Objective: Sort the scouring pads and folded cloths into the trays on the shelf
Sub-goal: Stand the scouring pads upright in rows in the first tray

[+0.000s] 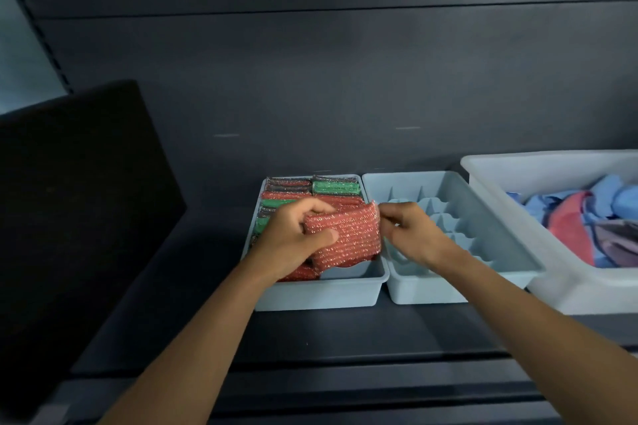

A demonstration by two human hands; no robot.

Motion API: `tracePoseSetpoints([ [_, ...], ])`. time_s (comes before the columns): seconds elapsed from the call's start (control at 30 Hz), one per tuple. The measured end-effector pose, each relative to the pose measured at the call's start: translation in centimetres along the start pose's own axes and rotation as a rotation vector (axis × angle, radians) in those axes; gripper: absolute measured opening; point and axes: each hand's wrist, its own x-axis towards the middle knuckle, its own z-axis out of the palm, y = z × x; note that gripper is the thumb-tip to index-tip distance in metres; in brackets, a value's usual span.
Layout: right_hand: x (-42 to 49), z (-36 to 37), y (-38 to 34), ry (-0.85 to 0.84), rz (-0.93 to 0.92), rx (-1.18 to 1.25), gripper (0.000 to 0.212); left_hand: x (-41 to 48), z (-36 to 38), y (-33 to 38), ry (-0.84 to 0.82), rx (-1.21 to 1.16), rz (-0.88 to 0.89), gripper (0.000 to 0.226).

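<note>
Head view: the red pad (pixel 345 238), flecked with silver thread, is held in the air over the near right part of the left tray (pixel 321 298), tilted with its broad face toward the camera. The left hand (pixel 293 235) grips its left end, fingers curled over the top edge and thumb pressed on the front face. The right hand (pixel 411 235) has its fingertips drawn together on the pad's right edge near the upper corner, pinching it; that hand hangs over the middle tray (pixel 431 291).

The left tray is pale blue and packed with other pads (pixel 286 195) standing on edge in rows: red, green and dark grey ones, with a green pad (pixel 336 188) near the far right corner. Below the held pad, a bare patch of tray floor shows in the near right corner.

The middle tray, also pale blue, stands just beside the left one, their rims touching or nearly so. It has scalloped dividers (pixel 445 217) inside and holds nothing that can be seen.

To the right, a larger white bin (pixel 587 293) holds loose cloths (pixel 569 228), blue, red and purplish, heaped rather than folded. Its near left corner overlaps the middle tray's right rim in the picture.

All three stand on a dark shelf (pixel 345 331) against a dark back wall (pixel 310 79). A black panel (pixel 76 200) rises at the left.
</note>
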Motion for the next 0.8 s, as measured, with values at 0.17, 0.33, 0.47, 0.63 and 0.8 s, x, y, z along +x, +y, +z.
tracePoseSetpoints([
  [0.17,-2.1,-1.1,-2.0,-0.011,-0.030,0.274,0.026,0.9,1.0,-0.6,0.003,0.332,0.028,0.025],
  [0.33,-1.8,-0.3,-0.9,-0.049,-0.108,-0.069,0.015,1.3,2.1,-0.7,0.016,0.528,0.046,0.025],
  [0.47,-1.5,-0.2,-1.2,-0.039,-0.220,-0.335,0.019,1.1,2.5,-1.1,0.019,0.652,0.059,0.024],
  [0.63,-1.2,1.1,-2.2,-0.137,-0.317,-0.625,0.021,1.3,2.3,-1.8,-0.060,0.949,0.065,0.032],
  [0.8,-0.9,0.6,-1.7,-0.157,-0.295,-0.574,0.024,1.7,1.9,-0.6,-0.088,0.957,0.004,0.040],
])
